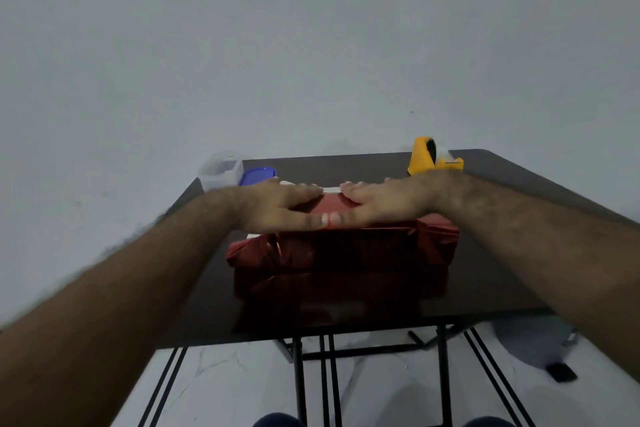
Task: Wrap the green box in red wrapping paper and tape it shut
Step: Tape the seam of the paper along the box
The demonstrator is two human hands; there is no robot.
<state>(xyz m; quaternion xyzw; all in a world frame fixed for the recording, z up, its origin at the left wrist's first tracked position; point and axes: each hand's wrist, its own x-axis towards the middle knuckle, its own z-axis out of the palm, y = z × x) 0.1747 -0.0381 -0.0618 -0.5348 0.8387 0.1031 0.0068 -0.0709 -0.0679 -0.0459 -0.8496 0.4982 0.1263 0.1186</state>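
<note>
Here, the box wrapped in red paper [343,246] is seen lying in the middle of the dark table [491,274]. It is pressed down from the top by the left hand [280,206] and the right hand [381,201], both laid flat with fingers out straight, thumbs touching. A yellow tape dispenser [429,156] is set near the far edge, and a clear tub [221,168] with a blue lid [258,175] at the far left corner.

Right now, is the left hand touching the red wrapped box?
Touching. The head view shows the left hand lying flat on top of the red wrapped box, fingers straight, with no gap under the palm. The right hand lies beside it.
</note>
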